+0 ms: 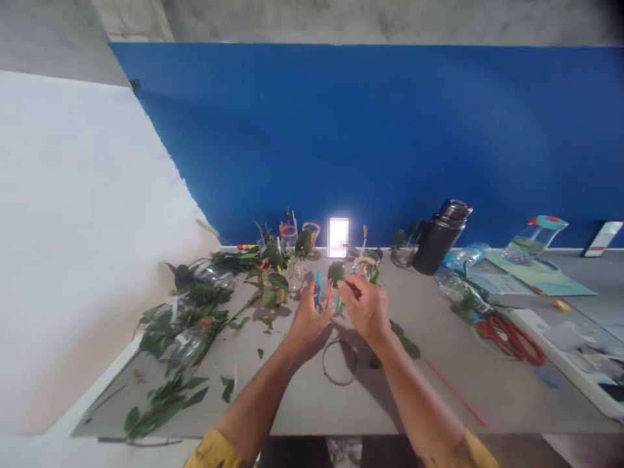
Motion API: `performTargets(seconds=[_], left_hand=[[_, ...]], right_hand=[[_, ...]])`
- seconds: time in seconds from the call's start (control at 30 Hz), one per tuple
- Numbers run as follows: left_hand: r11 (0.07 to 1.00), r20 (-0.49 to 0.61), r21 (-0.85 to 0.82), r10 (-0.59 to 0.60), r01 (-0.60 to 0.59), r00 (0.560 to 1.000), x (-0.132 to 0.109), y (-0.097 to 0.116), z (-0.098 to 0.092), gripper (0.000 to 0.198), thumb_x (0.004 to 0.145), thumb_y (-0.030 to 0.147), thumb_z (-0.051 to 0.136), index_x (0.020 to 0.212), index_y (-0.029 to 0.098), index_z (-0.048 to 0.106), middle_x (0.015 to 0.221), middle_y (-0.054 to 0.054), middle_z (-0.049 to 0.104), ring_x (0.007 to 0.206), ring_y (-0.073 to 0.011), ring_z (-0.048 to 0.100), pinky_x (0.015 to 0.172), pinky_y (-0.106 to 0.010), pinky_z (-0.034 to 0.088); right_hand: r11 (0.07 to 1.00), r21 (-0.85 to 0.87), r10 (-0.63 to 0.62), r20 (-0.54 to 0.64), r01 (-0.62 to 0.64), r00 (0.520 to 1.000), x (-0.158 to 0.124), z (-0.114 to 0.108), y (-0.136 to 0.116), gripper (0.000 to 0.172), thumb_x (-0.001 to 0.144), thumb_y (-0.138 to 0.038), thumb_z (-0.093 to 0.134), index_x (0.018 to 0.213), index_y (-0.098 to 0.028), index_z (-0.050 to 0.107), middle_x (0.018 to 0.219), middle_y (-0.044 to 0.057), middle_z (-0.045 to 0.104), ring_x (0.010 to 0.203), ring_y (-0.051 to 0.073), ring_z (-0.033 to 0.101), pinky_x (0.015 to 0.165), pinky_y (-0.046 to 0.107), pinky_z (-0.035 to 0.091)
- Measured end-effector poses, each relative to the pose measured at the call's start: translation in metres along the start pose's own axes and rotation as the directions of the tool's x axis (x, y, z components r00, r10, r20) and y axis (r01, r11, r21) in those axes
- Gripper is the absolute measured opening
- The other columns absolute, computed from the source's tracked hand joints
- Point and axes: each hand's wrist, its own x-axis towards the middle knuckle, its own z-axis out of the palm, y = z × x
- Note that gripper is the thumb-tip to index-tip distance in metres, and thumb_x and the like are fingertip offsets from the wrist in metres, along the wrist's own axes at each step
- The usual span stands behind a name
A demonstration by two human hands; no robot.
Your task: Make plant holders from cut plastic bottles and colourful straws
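At the middle of the grey bench [292, 403], both of the person's bare hands work close together over a small cluster of coloured pieces. Left hand [311, 318]: curved, thumb and fingers apart, beside an upright blue straw piece [318, 285] and an orange straw piece [329, 296]. Cannot tell whether it grips anything. Right hand [365, 309]: fingers bent in, thumb and forefinger tips near each other, just by a dark green leaf [336, 271]; a green straw piece [339, 302] stands right below those tips. Whether the fingers pinch something is too blurred to tell. The three coloured pieces sit between the two hands.

Nearer the person, below the hands, a thin round ring [336, 383]; hoop or the rim of a clear vessel, unclear. Right of the right forearm, a long red straw [455, 393] lies slantwise.

Behind the hands: a glaringly bright screen [338, 237] by the blue panel [341, 130]. Left of it, clear glasses [295, 276] with leafy sprigs [269, 296]. Farther left, a heap of cut greenery [199, 312] with clear plastic mixed in.

Right side: dark flask [441, 239], leaning in view; red-handled scissors [519, 341] beside a white tray [541, 341]. Yellow sleeves [217, 450] on both arms.
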Motion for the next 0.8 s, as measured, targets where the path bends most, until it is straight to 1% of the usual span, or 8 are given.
performTargets(seconds=[0.1,0.3,0.37,0.43,0.53,0.63,0.73,0.8], left_hand=[[0.998,-0.005,0.068,-0.009,0.009,1.0,0.001,-0.004,-0.001,0.073,0.081,0.027,0.078,0.148,0.021,0.048,0.145,-0.018,0.058,0.137,-0.0377,0.055,0.119,-0.061,0.041],[0.994,-0.004,0.103,-0.029,0.029,1.0,0.003,-0.011,-0.002,0.078,0.081,0.032,0.08,0.15,0.022,0.044,0.152,-0.018,0.054,0.144,-0.0359,0.049,0.123,-0.06,0.034],[0.995,-0.007,0.092,-0.029,0.03,1.0,0.002,-0.011,-0.002,0.078,0.081,0.033,0.08,0.15,0.022,0.045,0.151,-0.017,0.055,0.144,-0.0356,0.049,0.124,-0.06,0.033],[0.998,-0.007,0.054,-0.026,0.027,1.0,0.002,-0.01,-0.002,0.079,0.081,0.033,0.081,0.15,0.024,0.046,0.149,-0.015,0.057,0.144,-0.0357,0.05,0.124,-0.061,0.033],[1.0,0.009,-0.016,-0.027,0.027,1.0,0.001,-0.009,0.0,0.077,0.081,0.03,0.081,0.15,0.026,0.047,0.147,-0.015,0.059,0.142,-0.0369,0.051,0.121,-0.062,0.038],[0.997,0.03,-0.069,-0.034,0.036,0.999,0.002,-0.008,0.002,0.077,0.081,0.029,0.081,0.15,0.026,0.048,0.146,-0.016,0.059,0.139,-0.0381,0.054,0.118,-0.063,0.042],[0.995,0.028,-0.089,-0.041,0.044,0.999,0.003,-0.006,0.003,0.084,0.078,0.03,0.085,0.152,0.025,0.045,0.147,-0.017,0.058,0.139,-0.0397,0.054,0.117,-0.064,0.043],[0.995,0.027,-0.086,-0.051,0.053,0.998,0.003,-0.004,0.003,0.086,0.078,0.031,0.085,0.153,0.025,0.044,0.149,-0.018,0.056,0.14,-0.0404,0.053,0.117,-0.064,0.044]], right_hand=[[0.998,0.055,-0.001,0.023,-0.001,1.0,-0.001,-0.003,-0.002,0.03,0.094,-0.042,0.058,0.08,-0.023,0.075,0.067,0.001,0.073,0.059,0.016,0.063,0.061,0.025,0.044],[0.977,0.134,-0.186,0.141,0.167,0.972,-0.007,-0.005,0.0,0.026,0.096,-0.029,0.055,0.098,-0.024,0.08,0.082,0.002,0.08,0.066,0.015,0.068,0.066,0.023,0.047],[0.975,0.125,-0.202,0.169,0.183,0.965,-0.009,-0.006,0.005,0.026,0.096,-0.028,0.056,0.102,-0.025,0.081,0.088,0.002,0.082,0.071,0.016,0.071,0.069,0.023,0.049],[0.979,0.1,-0.193,0.186,0.177,0.963,-0.011,-0.007,0.01,0.025,0.096,-0.028,0.056,0.1,-0.026,0.081,0.087,0.001,0.082,0.072,0.016,0.072,0.069,0.023,0.049],[0.99,0.036,-0.139,0.102,0.136,0.985,-0.011,-0.009,0.017,0.023,0.094,-0.03,0.057,0.095,-0.025,0.08,0.078,0.0,0.079,0.066,0.015,0.069,0.066,0.023,0.048],[0.993,-0.047,-0.109,-0.042,0.107,0.993,-0.007,-0.011,0.016,0.029,0.093,-0.035,0.058,0.111,-0.024,0.079,0.075,0.0,0.076,0.061,0.014,0.066,0.066,0.023,0.048],[0.979,-0.122,-0.168,-0.037,0.162,0.985,0.001,-0.011,0.009,0.04,0.095,-0.034,0.057,0.13,-0.026,0.074,0.079,0.0,0.078,0.06,0.014,0.065,0.065,0.023,0.048],[0.968,-0.16,-0.197,-0.009,0.193,0.98,0.005,-0.008,0.004,0.037,0.096,-0.031,0.057,0.128,-0.028,0.076,0.083,0.0,0.08,0.064,0.015,0.068,0.065,0.023,0.047]])
